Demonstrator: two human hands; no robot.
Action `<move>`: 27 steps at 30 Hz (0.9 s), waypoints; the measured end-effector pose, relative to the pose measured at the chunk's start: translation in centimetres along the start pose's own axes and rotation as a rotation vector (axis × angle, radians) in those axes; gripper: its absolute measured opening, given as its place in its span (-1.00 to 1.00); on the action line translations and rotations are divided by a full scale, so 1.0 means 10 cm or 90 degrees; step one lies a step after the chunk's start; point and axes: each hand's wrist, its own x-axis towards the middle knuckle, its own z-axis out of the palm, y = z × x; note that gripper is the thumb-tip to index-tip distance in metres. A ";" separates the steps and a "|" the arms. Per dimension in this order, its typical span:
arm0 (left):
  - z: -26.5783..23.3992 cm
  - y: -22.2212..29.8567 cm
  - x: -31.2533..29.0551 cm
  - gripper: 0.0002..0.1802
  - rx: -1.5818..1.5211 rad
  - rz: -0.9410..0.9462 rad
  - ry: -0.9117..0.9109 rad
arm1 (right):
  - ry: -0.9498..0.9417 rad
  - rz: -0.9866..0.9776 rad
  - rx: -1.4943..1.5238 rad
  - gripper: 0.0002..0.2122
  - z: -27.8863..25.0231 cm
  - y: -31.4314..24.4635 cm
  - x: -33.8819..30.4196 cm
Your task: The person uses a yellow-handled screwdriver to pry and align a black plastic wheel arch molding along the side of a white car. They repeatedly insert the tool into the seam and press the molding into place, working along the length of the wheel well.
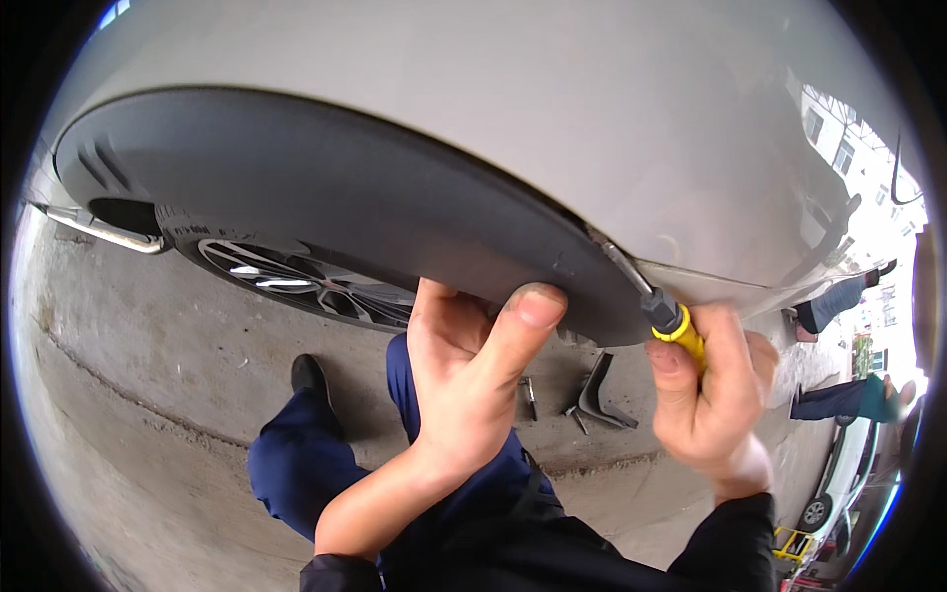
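Two bare hands work at a car's black wheel-arch trim (326, 187).

Left hand (464, 370) pinches the trim's lower edge, steadying it; right hand (710, 395) grips a yellow-handled screwdriver (659, 314), tip wedged under the grey body panel (552, 109).

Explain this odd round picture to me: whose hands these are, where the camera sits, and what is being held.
There is one picture, from a wide-angle camera on a person's head, looking down; that bends straight edges. Both hands are the wearer's own. The left hand grips the lower edge of the dark wheel-arch trim on a pale car body. The right hand holds a yellow-handled screwdriver, its shaft running up to the seam between trim and body. Below are a wheel, a concrete floor and a loose dark part.
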 end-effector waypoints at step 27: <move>-0.04 -0.04 0.12 -0.55 0.027 0.029 0.026 | 0.039 0.004 -0.062 -0.78 0.02 0.15 -0.14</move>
